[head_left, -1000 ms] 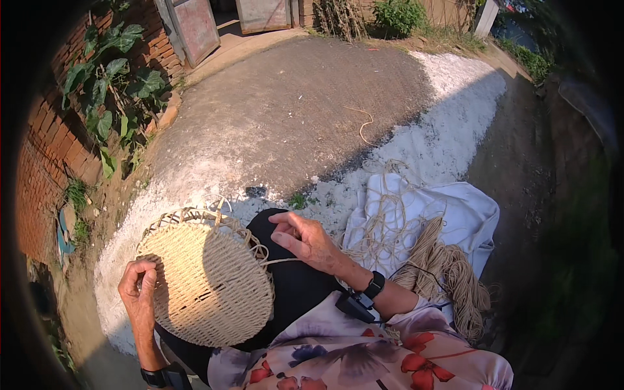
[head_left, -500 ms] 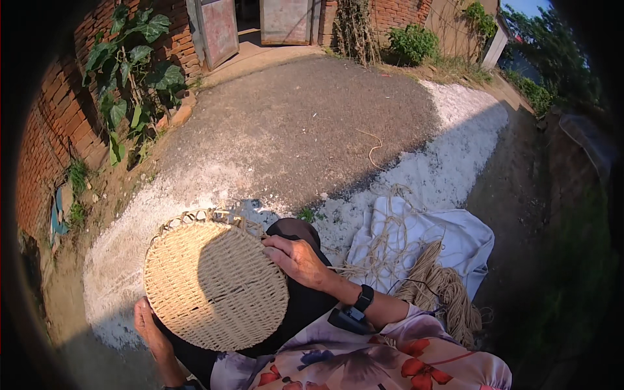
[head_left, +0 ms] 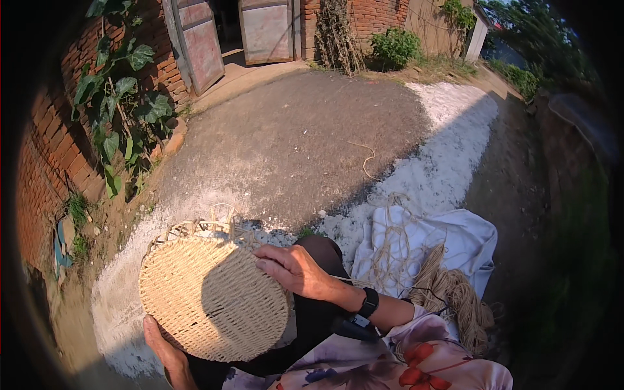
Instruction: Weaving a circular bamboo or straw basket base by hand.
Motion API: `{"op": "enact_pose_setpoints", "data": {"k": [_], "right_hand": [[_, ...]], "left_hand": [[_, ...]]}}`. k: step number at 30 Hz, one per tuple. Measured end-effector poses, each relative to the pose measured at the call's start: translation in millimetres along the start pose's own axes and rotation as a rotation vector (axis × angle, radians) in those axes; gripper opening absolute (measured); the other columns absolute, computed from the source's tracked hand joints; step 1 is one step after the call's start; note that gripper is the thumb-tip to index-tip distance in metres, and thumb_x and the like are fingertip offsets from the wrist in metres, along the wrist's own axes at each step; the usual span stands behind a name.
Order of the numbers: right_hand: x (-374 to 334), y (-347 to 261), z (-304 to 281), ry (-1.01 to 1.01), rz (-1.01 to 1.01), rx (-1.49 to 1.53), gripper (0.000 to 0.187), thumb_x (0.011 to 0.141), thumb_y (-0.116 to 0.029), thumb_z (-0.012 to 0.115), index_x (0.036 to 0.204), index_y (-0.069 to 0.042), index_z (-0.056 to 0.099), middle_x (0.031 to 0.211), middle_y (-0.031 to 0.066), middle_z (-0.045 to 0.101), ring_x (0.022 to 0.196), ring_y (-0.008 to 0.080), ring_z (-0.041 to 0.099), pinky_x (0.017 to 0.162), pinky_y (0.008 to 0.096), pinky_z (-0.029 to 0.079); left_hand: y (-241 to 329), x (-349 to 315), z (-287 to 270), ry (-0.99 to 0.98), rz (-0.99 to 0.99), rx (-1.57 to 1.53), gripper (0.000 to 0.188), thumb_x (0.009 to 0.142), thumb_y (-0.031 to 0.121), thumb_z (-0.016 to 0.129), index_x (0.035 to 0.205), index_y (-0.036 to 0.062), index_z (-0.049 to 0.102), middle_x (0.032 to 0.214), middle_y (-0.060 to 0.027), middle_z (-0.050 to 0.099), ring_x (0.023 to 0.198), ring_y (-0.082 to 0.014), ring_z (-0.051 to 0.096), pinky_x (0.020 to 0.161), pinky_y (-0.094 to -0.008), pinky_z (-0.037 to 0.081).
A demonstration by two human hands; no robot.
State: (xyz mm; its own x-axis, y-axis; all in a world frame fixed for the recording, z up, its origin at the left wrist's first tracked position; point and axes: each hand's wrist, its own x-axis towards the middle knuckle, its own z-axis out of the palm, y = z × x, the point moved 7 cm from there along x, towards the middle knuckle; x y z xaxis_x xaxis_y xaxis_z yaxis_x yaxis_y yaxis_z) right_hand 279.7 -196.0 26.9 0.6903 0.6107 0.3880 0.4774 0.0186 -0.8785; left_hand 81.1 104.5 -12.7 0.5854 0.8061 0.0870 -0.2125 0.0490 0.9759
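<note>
A round woven basket (head_left: 253,318) of pale straw cord rests over my lap, its flat woven face turned up toward me. Loops of cord stand along its far edge. My left hand (head_left: 168,354) grips the lower left edge; some of its fingers are hidden beneath. At the upper right edge, my right hand (head_left: 296,270) is closed with its fingers bent over the rim. A strand of cord runs from near that hand to the right. Shadow covers part of the weave.
To my right, a white cloth (head_left: 448,227) lies under loose cord and a thick tan hank of cord (head_left: 458,299). White granular stuff (head_left: 448,156) covers parts of the ground. Leafy plants (head_left: 120,97) grow by the left brick wall; a double door (head_left: 266,32) stands ajar ahead.
The basket has tilted and shifted slightly down, showing more of its looped far rim. Both hands have moved with it and keep their hold. My view has turned a little.
</note>
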Motion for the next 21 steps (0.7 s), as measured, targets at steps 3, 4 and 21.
{"op": "enact_pose_setpoints", "data": {"k": [3, 4, 21], "right_hand": [[24, -5, -28, 0.026, -0.031, -0.027, 0.024, 0.098, -0.014, 0.054, 0.113, 0.004, 0.060, 0.089, 0.0154, 0.065, 0.078, 0.0235, 0.065, 0.072, 0.0332, 0.051], [29, -2, -36, 0.031, -0.040, -0.045, 0.024, 0.098, -0.014, 0.054, 0.113, 0.004, 0.060, 0.088, 0.0159, 0.066, 0.077, 0.0237, 0.065, 0.071, 0.0335, 0.051], [-74, 185, -148, 0.194, 0.270, 0.214, 0.025, 0.098, -0.017, 0.058, 0.114, 0.001, 0.063, 0.097, 0.0068, 0.066, 0.086, 0.0140, 0.061, 0.078, 0.0295, 0.050]], "left_hand": [[9, 21, 24, -0.016, 0.007, 0.009, 0.052, 0.099, 0.039, 0.055, 0.128, -0.0033, 0.052, 0.120, -0.0131, 0.058, 0.104, -0.0219, 0.058, 0.090, -0.0344, 0.046], [11, 25, 35, -0.033, 0.002, 0.012, 0.052, 0.099, 0.039, 0.055, 0.128, -0.0033, 0.052, 0.120, -0.0131, 0.058, 0.104, -0.0219, 0.058, 0.090, -0.0344, 0.046], [-62, 49, 99, -0.021, -0.320, 0.153, 0.056, 0.095, 0.039, 0.057, 0.132, -0.0019, 0.053, 0.126, -0.0148, 0.060, 0.109, -0.0267, 0.061, 0.095, -0.0373, 0.049]]}}
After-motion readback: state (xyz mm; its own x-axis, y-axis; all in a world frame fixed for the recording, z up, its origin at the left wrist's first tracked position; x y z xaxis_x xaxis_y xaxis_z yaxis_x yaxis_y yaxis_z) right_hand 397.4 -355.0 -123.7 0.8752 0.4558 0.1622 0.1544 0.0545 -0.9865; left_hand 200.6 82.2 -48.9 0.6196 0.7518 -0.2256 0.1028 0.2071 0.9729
